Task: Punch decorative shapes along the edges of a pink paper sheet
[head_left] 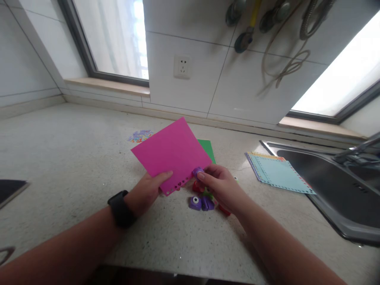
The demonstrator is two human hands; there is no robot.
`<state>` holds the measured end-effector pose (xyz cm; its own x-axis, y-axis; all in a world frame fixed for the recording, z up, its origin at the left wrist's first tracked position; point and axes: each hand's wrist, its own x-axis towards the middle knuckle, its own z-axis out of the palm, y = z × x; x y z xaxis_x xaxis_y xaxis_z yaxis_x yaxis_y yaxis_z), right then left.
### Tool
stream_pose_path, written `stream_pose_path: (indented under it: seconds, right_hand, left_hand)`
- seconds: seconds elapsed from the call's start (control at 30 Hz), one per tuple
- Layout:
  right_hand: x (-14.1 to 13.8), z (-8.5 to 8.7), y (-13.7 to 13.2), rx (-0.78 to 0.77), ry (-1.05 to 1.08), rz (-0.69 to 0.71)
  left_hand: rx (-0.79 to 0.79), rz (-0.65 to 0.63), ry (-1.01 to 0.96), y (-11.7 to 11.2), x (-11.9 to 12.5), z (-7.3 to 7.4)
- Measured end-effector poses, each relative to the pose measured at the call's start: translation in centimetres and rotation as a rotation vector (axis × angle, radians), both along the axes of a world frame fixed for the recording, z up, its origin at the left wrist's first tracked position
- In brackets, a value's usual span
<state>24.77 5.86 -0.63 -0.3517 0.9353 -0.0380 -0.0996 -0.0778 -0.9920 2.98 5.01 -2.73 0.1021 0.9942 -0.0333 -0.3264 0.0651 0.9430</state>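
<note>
A pink sheet of paper (pixel 175 152) is held up above the counter, tilted, with a row of small punched shapes along its lower edge. My left hand (pixel 152 185) grips its lower left corner, thumb on top and fingers underneath. At the sheet's lower right corner, my right hand (pixel 219 182) pinches a purple craft punch (pixel 197 171) set on the edge. Below the paper lie more punches: a purple one with a star (pixel 195 202), another purple punch (pixel 207 204) and a red one (pixel 198 187). Some are partly hidden by my right hand.
Green paper (pixel 208 148) lies behind the pink sheet. Small coloured paper bits (pixel 141 135) are heaped at the back left. A stack of punched sheets (pixel 279 174) rests beside the steel sink (pixel 335 229) on the right. A dark flat object (pixel 12 190) is at far left.
</note>
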Motion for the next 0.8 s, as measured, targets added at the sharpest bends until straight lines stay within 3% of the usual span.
stream_pose_path:
  seconds: [0.17,0.33,0.8]
  right_hand:
    - [-0.2,0.2,-0.1,-0.032,-0.019,-0.005]
    - [-0.3,0.3,-0.2,-0.021,-0.023,0.008]
    - [-0.9,0.5,-0.4,-0.009,-0.048,0.036]
  left_hand:
    - [-0.059,-0.091,-0.077,-0.2,0.0,0.3]
    - [-0.009,-0.138,-0.055,-0.1,-0.2,0.0]
    - [0.099,-0.081,0.025,0.1,-0.4,-0.7]
